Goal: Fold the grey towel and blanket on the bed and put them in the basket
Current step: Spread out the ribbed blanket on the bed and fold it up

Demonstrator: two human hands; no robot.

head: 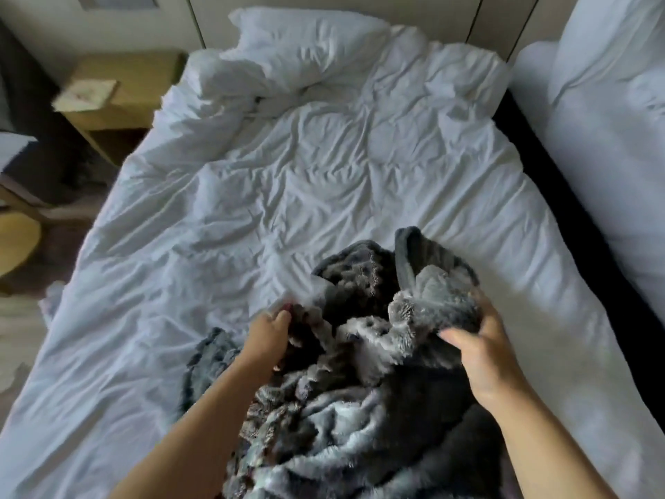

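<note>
fingers of the left hand curl into the left side of a crumpled grey blanket and pinch a dark fold. the right hand clamps a thick, fluffy fold on the opposite side, thumb on top and the other fingers hidden behind the pile. the hands hold opposite sides, which reads as a search for an edge or corners so the heap can be opened flat. no fold has taken shape yet.

the blanket sits bunched at the middle of the near edge of the bed, and its lower part spills over that edge toward the person. a smoother, darker strip stands up at the far side of the heap. whether this is the grey towel or the blanket's own backing cannot be told. the basket is not in view.

the bed's rumpled white duvet stretches bare toward the far edge, likely the room needed to spread the fabric. a white pillow lies against the far edge. a wooden nightstand stands beyond the far left corner, and a second white bed runs past the right edge across a dark gap.
</note>
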